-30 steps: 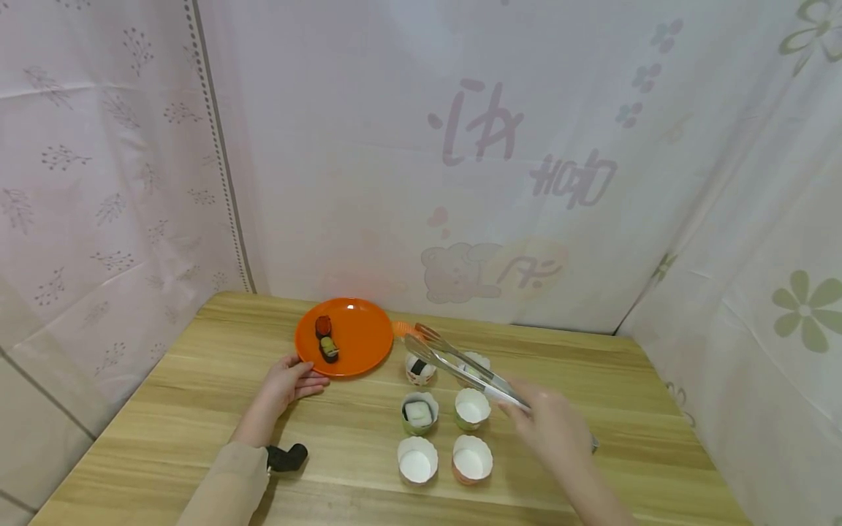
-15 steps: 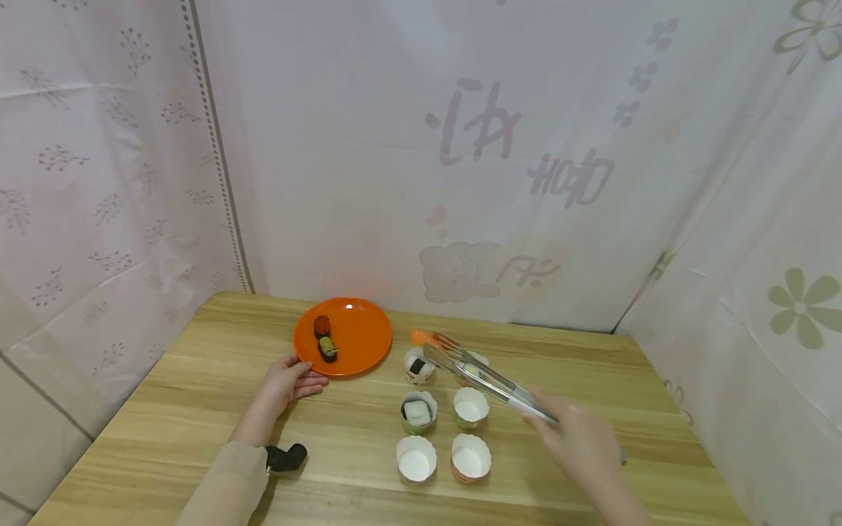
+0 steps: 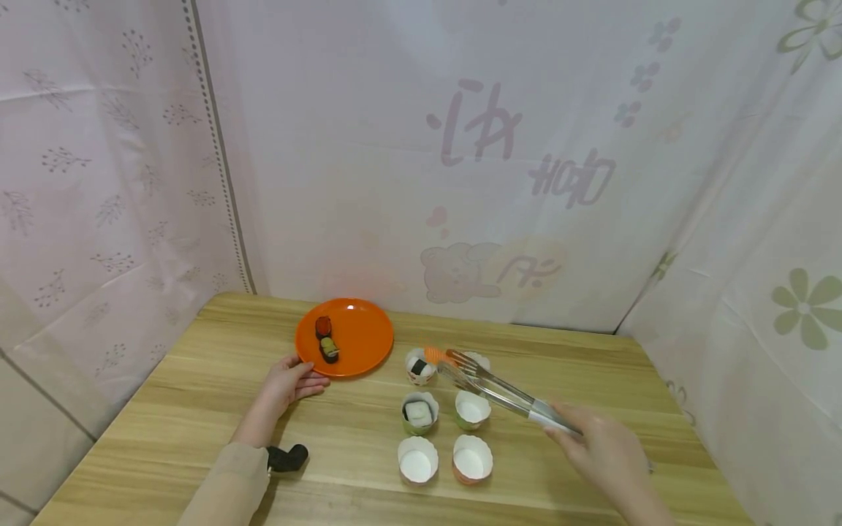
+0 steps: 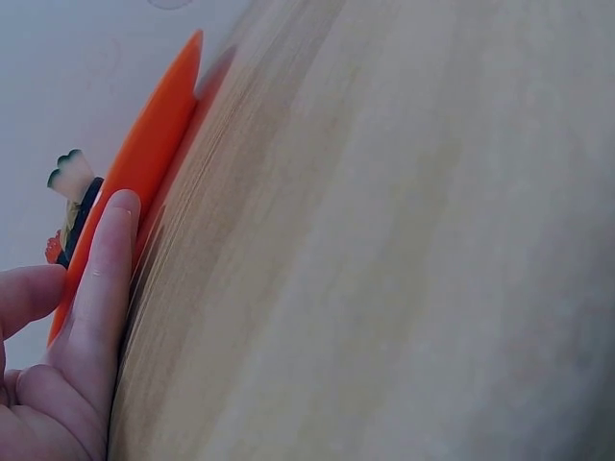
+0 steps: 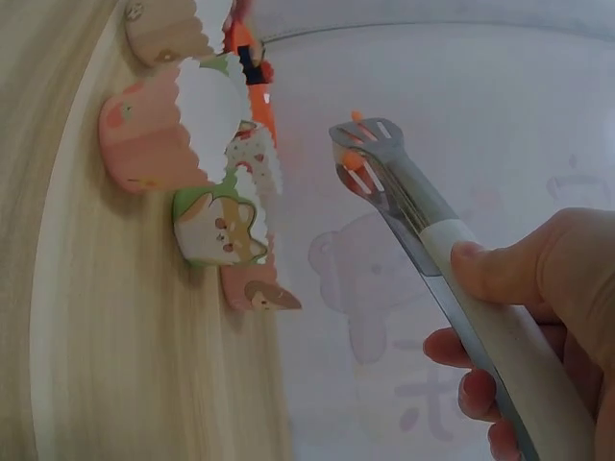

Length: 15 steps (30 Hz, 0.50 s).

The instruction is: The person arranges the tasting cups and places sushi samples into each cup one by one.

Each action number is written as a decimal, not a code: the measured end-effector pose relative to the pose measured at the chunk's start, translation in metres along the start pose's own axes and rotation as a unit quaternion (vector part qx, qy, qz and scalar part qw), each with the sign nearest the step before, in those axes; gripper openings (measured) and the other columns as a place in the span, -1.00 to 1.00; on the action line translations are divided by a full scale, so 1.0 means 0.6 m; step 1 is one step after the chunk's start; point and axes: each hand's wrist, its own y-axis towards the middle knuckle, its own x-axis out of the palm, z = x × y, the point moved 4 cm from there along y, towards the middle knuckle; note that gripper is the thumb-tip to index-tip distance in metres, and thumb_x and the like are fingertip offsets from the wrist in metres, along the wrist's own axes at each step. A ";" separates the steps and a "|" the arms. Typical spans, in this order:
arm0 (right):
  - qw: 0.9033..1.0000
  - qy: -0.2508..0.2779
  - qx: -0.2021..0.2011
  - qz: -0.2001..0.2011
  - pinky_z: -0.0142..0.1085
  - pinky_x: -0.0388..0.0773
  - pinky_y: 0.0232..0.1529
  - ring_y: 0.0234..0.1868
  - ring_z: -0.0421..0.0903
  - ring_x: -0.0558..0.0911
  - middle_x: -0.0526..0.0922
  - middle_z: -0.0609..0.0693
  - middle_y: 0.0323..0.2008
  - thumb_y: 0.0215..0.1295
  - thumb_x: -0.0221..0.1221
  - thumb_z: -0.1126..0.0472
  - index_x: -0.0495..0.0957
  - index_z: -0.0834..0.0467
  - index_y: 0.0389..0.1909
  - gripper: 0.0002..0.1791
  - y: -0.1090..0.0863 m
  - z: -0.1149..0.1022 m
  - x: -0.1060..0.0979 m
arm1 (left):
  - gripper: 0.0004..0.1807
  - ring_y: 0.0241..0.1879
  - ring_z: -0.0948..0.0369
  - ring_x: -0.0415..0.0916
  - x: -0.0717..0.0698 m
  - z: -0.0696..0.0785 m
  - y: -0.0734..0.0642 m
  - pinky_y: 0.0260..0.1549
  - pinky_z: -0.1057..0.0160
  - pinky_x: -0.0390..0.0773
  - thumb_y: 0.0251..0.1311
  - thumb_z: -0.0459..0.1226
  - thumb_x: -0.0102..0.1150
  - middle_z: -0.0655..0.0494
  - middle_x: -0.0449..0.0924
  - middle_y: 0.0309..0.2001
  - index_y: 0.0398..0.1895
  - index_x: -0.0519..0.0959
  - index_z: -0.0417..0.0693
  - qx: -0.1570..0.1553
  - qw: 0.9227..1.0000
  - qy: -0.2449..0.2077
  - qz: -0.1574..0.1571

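Observation:
My left hand (image 3: 287, 383) pinches the near rim of an orange plate (image 3: 358, 337), thumb above and fingers beneath. Two toy sushi pieces lie on the plate, one red-topped (image 3: 323, 326) and one yellow-topped (image 3: 328, 349). In my right hand (image 3: 601, 442) is a pair of metal tongs (image 5: 437, 216) with pale grips. Between the tong tips is a ridged orange piece (image 3: 433, 356), mostly hidden in the right wrist view. It hangs over the back cups, overlapping the back-left paper cup (image 3: 419, 376), which holds a rice ball with a black strip (image 3: 418, 366).
Several paper cups stand in two columns. The middle-left cup (image 3: 411, 425) holds a white piece (image 3: 417, 414); the tongs partly cover the back-right cup (image 3: 481, 359). A black curved object (image 3: 288, 458) sits at the left wrist. Patterned curtains (image 3: 368, 183) hang behind the wooden table (image 3: 197, 409).
The right hand has moved right and nearer, carrying the tongs and the orange piece from beside the plate to over the back cups. The left hand and plate have stayed put.

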 end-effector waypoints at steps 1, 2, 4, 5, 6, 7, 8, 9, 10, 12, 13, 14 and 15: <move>1.000 0.000 -0.004 0.003 -0.10 0.60 -0.55 -0.34 0.12 0.69 0.70 0.17 -0.21 -0.01 0.45 0.13 0.69 0.16 -0.09 -0.59 -0.002 0.001 0.000 | -0.52 -0.31 0.02 0.68 0.000 0.000 0.000 -0.24 0.12 0.66 0.47 -0.37 -0.17 -0.25 0.64 -0.30 0.36 0.06 -0.39 -0.001 1.000 0.000 0.000; 1.000 0.003 -0.009 0.006 -0.08 0.61 -0.55 -0.33 0.13 0.69 0.70 0.16 -0.21 -0.02 0.45 0.14 0.69 0.16 -0.11 -0.60 -0.004 0.003 -0.001 | -0.52 -0.31 0.02 0.68 -0.001 0.000 0.000 -0.24 0.12 0.66 0.47 -0.37 -0.17 -0.26 0.64 -0.29 0.36 0.06 -0.39 0.000 1.000 0.000 0.000; 1.000 0.007 -0.016 0.011 -0.07 0.60 -0.55 -0.33 0.12 0.69 0.71 0.14 -0.22 -0.03 0.45 0.16 0.69 0.15 -0.11 -0.60 -0.008 0.006 -0.001 | -0.52 -0.30 0.01 0.68 0.000 0.000 -0.001 -0.24 0.11 0.66 0.47 -0.37 -0.17 -0.26 0.64 -0.29 0.35 0.07 -0.39 0.000 1.000 0.001 -0.001; 1.000 0.007 -0.019 0.013 -0.08 0.60 -0.55 -0.34 0.11 0.69 0.71 0.13 -0.23 -0.03 0.45 0.16 0.69 0.15 -0.11 -0.60 -0.010 0.008 -0.001 | -0.53 -0.30 0.01 0.67 0.000 0.000 -0.001 -0.23 0.11 0.66 0.47 -0.37 -0.17 -0.26 0.64 -0.29 0.35 0.07 -0.39 0.000 1.000 0.001 -0.002; 1.000 0.008 -0.021 0.013 -0.08 0.61 -0.55 -0.35 0.10 0.69 0.71 0.12 -0.23 -0.04 0.45 0.16 0.69 0.15 -0.12 -0.61 -0.012 0.011 -0.001 | -0.53 -0.30 0.01 0.67 0.000 0.000 -0.002 -0.23 0.11 0.66 0.47 -0.37 -0.17 -0.26 0.64 -0.29 0.34 0.08 -0.39 0.000 1.000 0.001 -0.002; 1.000 0.009 -0.022 0.014 -0.08 0.61 -0.54 -0.35 0.11 0.69 0.71 0.11 -0.24 -0.04 0.45 0.16 0.70 0.15 -0.12 -0.61 -0.014 0.013 0.000 | -0.53 -0.30 0.01 0.67 0.001 0.000 -0.002 -0.23 0.11 0.66 0.47 -0.37 -0.17 -0.26 0.64 -0.29 0.34 0.08 -0.39 0.000 1.000 0.001 -0.003; 1.000 0.009 -0.022 0.014 -0.08 0.61 -0.55 -0.35 0.10 0.69 0.71 0.11 -0.24 -0.04 0.46 0.16 0.70 0.15 -0.12 -0.61 -0.015 0.016 0.000 | -0.53 -0.30 0.00 0.67 0.001 0.001 -0.002 -0.23 0.11 0.66 0.47 -0.37 -0.17 -0.26 0.63 -0.29 0.34 0.08 -0.40 0.000 1.000 0.000 -0.003; 1.000 0.008 -0.022 0.013 -0.08 0.61 -0.55 -0.35 0.10 0.69 0.71 0.11 -0.25 -0.05 0.46 0.16 0.70 0.15 -0.12 -0.60 -0.017 0.019 0.000 | -0.54 -0.30 0.00 0.67 0.001 0.001 -0.002 -0.23 0.11 0.66 0.47 -0.37 -0.17 -0.25 0.63 -0.29 0.34 0.08 -0.40 0.000 1.000 0.000 -0.003; 1.000 0.008 -0.020 0.011 -0.08 0.62 -0.55 -0.35 0.10 0.70 0.72 0.11 -0.25 -0.05 0.46 0.16 0.70 0.15 -0.12 -0.60 -0.018 0.022 0.000 | -0.54 -0.30 0.00 0.67 0.001 0.001 -0.002 -0.23 0.11 0.66 0.47 -0.37 -0.17 -0.26 0.63 -0.29 0.33 0.09 -0.40 0.001 1.000 -0.001 -0.003; 1.000 0.007 -0.020 0.008 -0.09 0.61 -0.56 -0.36 0.09 0.70 0.72 0.10 -0.26 -0.05 0.46 0.16 0.70 0.16 -0.13 -0.60 -0.021 0.027 -0.001 | -0.54 -0.30 0.00 0.67 0.001 0.002 -0.002 -0.23 0.11 0.66 0.47 -0.37 -0.17 -0.26 0.63 -0.29 0.33 0.09 -0.40 0.000 1.000 -0.002 -0.003; 1.000 0.005 -0.019 0.008 -0.11 0.61 -0.57 -0.37 0.07 0.70 0.72 0.09 -0.26 -0.05 0.46 0.15 0.70 0.15 -0.13 -0.60 -0.022 0.030 -0.002 | -0.54 -0.30 0.00 0.67 0.001 0.002 -0.002 -0.23 0.11 0.66 0.47 -0.37 -0.17 -0.26 0.63 -0.29 0.33 0.08 -0.40 0.000 1.000 -0.003 -0.003; 1.000 0.004 -0.021 0.008 -0.13 0.60 -0.58 -0.38 0.06 0.70 0.72 0.08 -0.27 -0.05 0.46 0.15 0.70 0.15 -0.12 -0.60 -0.023 0.031 -0.003 | -0.54 -0.30 0.00 0.67 0.001 0.002 -0.002 -0.23 0.11 0.66 0.47 -0.37 -0.17 -0.26 0.63 -0.29 0.33 0.08 -0.41 0.000 1.000 -0.003 -0.002; 1.000 0.004 -0.024 0.008 -0.15 0.60 -0.58 -0.38 0.05 0.70 0.72 0.07 -0.27 -0.05 0.46 0.16 0.70 0.15 -0.12 -0.60 -0.025 0.033 -0.004 | -0.54 -0.30 0.00 0.67 0.001 0.003 -0.002 -0.24 0.11 0.66 0.47 -0.38 -0.17 -0.26 0.63 -0.29 0.33 0.08 -0.41 0.000 1.000 -0.003 -0.002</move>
